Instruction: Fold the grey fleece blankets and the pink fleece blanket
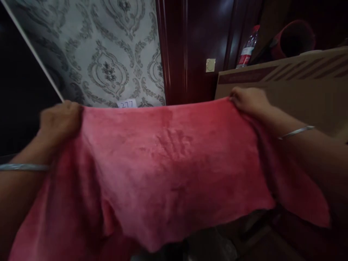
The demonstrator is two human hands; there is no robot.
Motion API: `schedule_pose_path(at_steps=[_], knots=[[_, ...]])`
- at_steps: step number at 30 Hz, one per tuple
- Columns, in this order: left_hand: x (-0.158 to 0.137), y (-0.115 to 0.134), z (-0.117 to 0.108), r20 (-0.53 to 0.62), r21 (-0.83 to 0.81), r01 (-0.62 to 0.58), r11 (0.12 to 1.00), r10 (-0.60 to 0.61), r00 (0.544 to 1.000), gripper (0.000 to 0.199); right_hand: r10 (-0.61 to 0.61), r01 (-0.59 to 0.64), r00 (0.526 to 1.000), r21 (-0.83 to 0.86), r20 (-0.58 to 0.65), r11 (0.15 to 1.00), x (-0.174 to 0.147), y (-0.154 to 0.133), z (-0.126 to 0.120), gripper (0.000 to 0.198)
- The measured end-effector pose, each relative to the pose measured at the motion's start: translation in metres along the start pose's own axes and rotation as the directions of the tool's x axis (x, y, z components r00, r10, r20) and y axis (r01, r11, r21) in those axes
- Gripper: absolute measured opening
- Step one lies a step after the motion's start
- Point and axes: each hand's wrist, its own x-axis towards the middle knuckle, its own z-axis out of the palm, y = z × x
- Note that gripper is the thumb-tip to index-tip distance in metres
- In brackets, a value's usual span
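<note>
A pink fleece towel [163,166] is stretched out flat in front of me, filling the middle of the view. My left hand [58,121] grips its far left corner, fingers closed over the edge. My right hand [248,99] pinches the far right corner the same way. Each wrist carries a thin silver bangle. The towel's near part sags down toward me and hides what lies under it.
Patterned grey wallpaper [108,54] with a small number tag [127,104] is ahead. A dark wooden door frame [187,50] stands to its right. A tan headboard-like panel [299,83] is at right, with a water bottle [248,47] and a dark red round object [295,38] behind it.
</note>
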Motion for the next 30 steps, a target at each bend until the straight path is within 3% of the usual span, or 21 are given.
schedule_pose_path(at_steps=[3, 6, 9, 11, 13, 14, 17, 20, 23, 27, 30], knots=[[0.024, 0.024, 0.052, 0.079, 0.084, -0.109, 0.991, 0.102, 0.992, 0.044, 0.100, -0.097, 0.984, -0.031, 0.148, 0.995, 0.005, 0.010, 0.080, 0.016], [0.031, 0.061, 0.120, 0.137, 0.080, -0.119, 0.990, 0.107, 0.985, 0.037, 0.139, -0.141, 0.966, -0.008, 0.220, 0.990, -0.017, 0.013, 0.145, 0.027], [0.006, 0.104, 0.179, 0.282, -0.033, -0.178, 0.983, 0.180, 0.942, 0.024, 0.146, -0.161, 0.944, 0.027, 0.297, 0.987, -0.063, 0.022, 0.185, 0.027], [-0.030, 0.129, 0.203, 0.323, -0.260, -0.305, 0.916, 0.381, 0.867, 0.024, 0.152, -0.174, 0.928, 0.034, 0.341, 0.984, -0.099, 0.032, 0.197, 0.025], [-0.074, 0.147, 0.210, 0.280, -0.513, -0.402, 0.758, 0.591, 0.757, 0.026, 0.182, -0.204, 0.915, 0.023, 0.361, 0.979, -0.131, 0.046, 0.197, 0.023], [-0.097, 0.154, 0.209, 0.242, -0.586, -0.405, 0.702, 0.629, 0.739, 0.029, 0.213, -0.235, 0.909, 0.017, 0.357, 0.972, -0.146, 0.052, 0.194, 0.024], [-0.156, 0.165, 0.196, 0.190, -0.656, -0.379, 0.653, 0.628, 0.755, 0.035, 0.346, -0.366, 0.899, 0.027, 0.269, 0.930, -0.185, 0.068, 0.177, 0.026], [-0.191, 0.169, 0.188, 0.173, -0.663, -0.381, 0.644, 0.627, 0.760, 0.041, 0.443, -0.457, 0.881, 0.051, 0.167, 0.888, -0.221, 0.073, 0.158, 0.027], [-0.207, 0.171, 0.193, 0.134, -0.659, -0.418, 0.626, 0.644, 0.753, 0.050, 0.490, -0.500, 0.861, 0.046, 0.135, 0.865, -0.257, 0.069, 0.143, 0.029], [-0.211, 0.172, 0.206, 0.109, -0.603, -0.425, 0.675, 0.598, 0.794, 0.036, 0.535, -0.539, 0.840, 0.031, 0.085, 0.842, -0.296, 0.067, 0.128, 0.037], [-0.211, 0.172, 0.209, 0.123, -0.570, -0.407, 0.714, 0.564, 0.817, 0.037, 0.558, -0.559, 0.829, 0.025, 0.044, 0.829, -0.315, 0.070, 0.120, 0.043]])
